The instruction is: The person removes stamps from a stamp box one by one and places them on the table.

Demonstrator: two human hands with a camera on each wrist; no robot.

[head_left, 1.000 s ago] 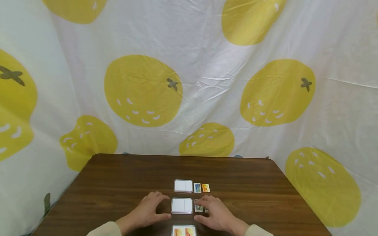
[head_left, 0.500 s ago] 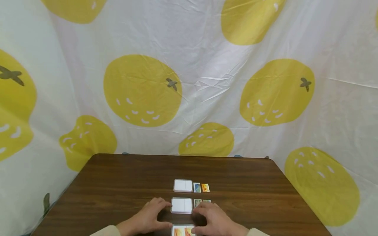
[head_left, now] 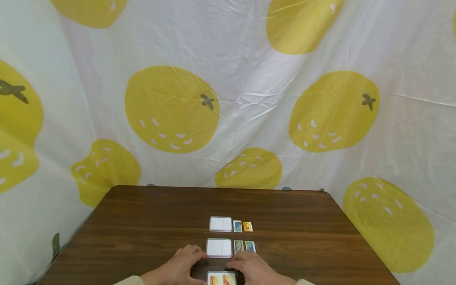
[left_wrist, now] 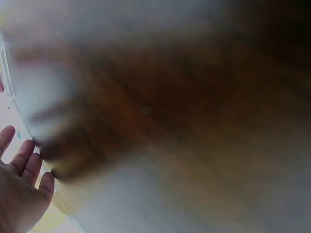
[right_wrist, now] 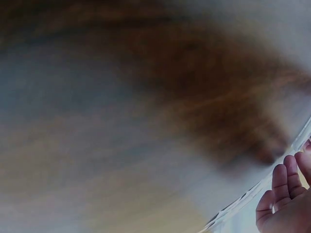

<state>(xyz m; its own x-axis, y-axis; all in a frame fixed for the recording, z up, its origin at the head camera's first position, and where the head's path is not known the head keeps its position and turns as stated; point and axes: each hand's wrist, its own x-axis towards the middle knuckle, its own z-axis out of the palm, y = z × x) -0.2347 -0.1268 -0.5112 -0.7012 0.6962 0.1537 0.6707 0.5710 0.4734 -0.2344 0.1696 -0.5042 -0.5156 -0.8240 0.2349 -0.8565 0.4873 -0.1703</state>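
In the head view, my left hand (head_left: 178,266) is left of the nearest clear-edged case (head_left: 221,272), which shows two orange stamp-like pictures. Its index fingertip is near the lower left corner of the middle white case (head_left: 219,248); its thumb reaches toward the nearest case's left edge, and contact cannot be told. My right hand (head_left: 252,270) rests to the right of the nearest case, its fingers below two small green-blue stamps (head_left: 244,246). The left wrist view shows left fingers (left_wrist: 32,167) slightly bent; in the right wrist view, right fingers (right_wrist: 280,187) look relaxed.
A third white case (head_left: 220,224) lies farther back, with a blue stamp (head_left: 237,226) and an orange stamp (head_left: 247,226) on its right. All are on a dark wooden table (head_left: 156,213). Behind hangs a white curtain (head_left: 249,118) with yellow fruit prints.
Both hands have moved toward the person, from beside the middle case to around the nearest one. The two green-blue stamps, partly covered by the right hand before, are now in view.
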